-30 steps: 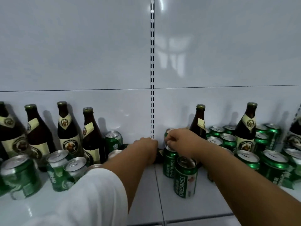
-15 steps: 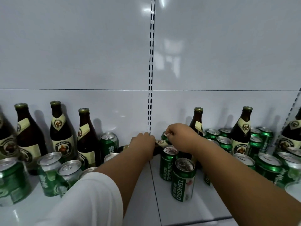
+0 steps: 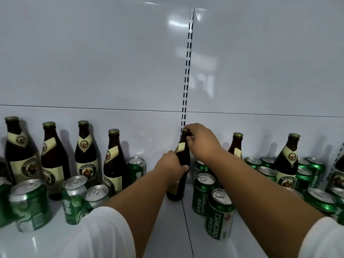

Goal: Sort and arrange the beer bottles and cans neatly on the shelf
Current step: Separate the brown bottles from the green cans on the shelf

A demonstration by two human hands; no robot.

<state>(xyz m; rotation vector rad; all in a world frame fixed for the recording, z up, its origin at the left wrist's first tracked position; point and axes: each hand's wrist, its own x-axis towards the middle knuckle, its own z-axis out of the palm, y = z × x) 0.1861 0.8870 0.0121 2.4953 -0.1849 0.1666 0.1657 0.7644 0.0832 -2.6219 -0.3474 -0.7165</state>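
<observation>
the dark brown glass beer bottle (image 3: 181,164), lying flat a moment ago, now stands upright at frame centre; left hand (image 3: 172,163) grasps its body, right hand (image 3: 202,141) pinches its neck, ready for lining up.

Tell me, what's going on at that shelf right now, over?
Left hand grips the brown bottle at its shoulder; right hand pinches its neck near the cap. Bottle upright on the shelf. Green cans crowd its right side.

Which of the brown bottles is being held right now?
The brown bottle at the slotted upright, mid-shelf: left hand grips its body, right hand its neck. The others stand untouched.
</observation>
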